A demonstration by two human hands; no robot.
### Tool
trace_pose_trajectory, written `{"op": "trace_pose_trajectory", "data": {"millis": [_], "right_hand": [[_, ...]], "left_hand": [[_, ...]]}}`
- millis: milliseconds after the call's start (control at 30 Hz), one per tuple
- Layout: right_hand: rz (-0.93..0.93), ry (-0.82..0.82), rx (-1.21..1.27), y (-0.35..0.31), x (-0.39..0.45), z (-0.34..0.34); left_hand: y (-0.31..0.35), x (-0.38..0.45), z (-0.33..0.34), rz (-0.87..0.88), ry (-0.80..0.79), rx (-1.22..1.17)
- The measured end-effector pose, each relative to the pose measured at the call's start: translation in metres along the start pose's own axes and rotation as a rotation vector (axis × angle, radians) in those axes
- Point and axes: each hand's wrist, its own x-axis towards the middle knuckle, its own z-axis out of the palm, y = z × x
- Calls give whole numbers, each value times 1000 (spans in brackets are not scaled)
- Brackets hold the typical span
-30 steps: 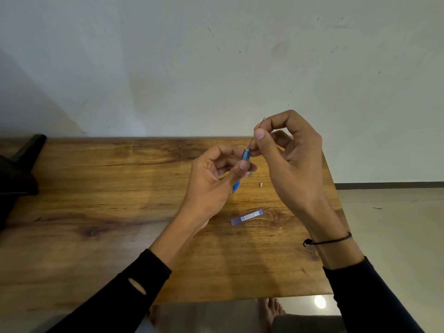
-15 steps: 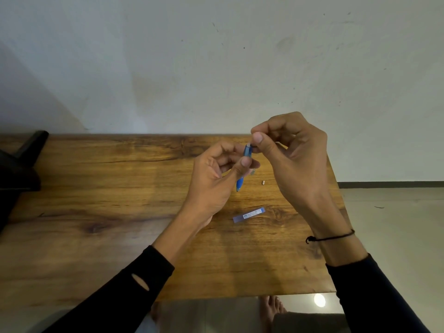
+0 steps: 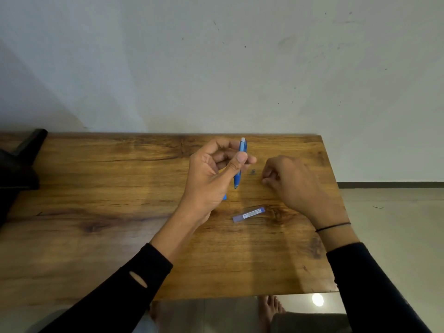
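My left hand [image 3: 211,174] grips a blue mechanical pencil [image 3: 238,179] between thumb and fingers, holding it nearly upright above the wooden table [image 3: 96,212], its white end [image 3: 243,140] on top. My right hand [image 3: 295,188] is low over the table to the right of the pencil, fingers curled, fingertips down on the wood. What lies under those fingertips is hidden. A tiny dark part [image 3: 252,172] lies between the two hands. A small blue bit [image 3: 224,197] shows at the edge of my left palm.
A slim blue-and-clear lead case [image 3: 248,214] lies on the table just in front of both hands. A black object [image 3: 19,162] stands at the table's far left. The wall runs along the table's back edge, and the floor [image 3: 396,224] lies beyond its right edge.
My right hand has left the pencil's top and dropped to the table on the right. The thin lead above the pencil is no longer visible. My left hand has tilted the pencil upright.
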Motion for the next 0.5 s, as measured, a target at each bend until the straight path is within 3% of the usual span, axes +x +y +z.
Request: {"op": "trace_pose_trajectory", "data": {"millis": [167, 267, 333, 500], "right_hand": [[-60, 71, -145, -7, -3, 12], [-46, 38, -93, -7, 0, 7], [-37, 39, 38, -6, 3, -3], [-47, 259, 591, -25, 0, -34]], "left_hand": [[-2, 1, -4, 2, -8, 3], [-2, 1, -5, -2, -3, -10], [-3, 2, -5, -6, -4, -12], [-4, 2, -3, -8, 0, -14]]}}
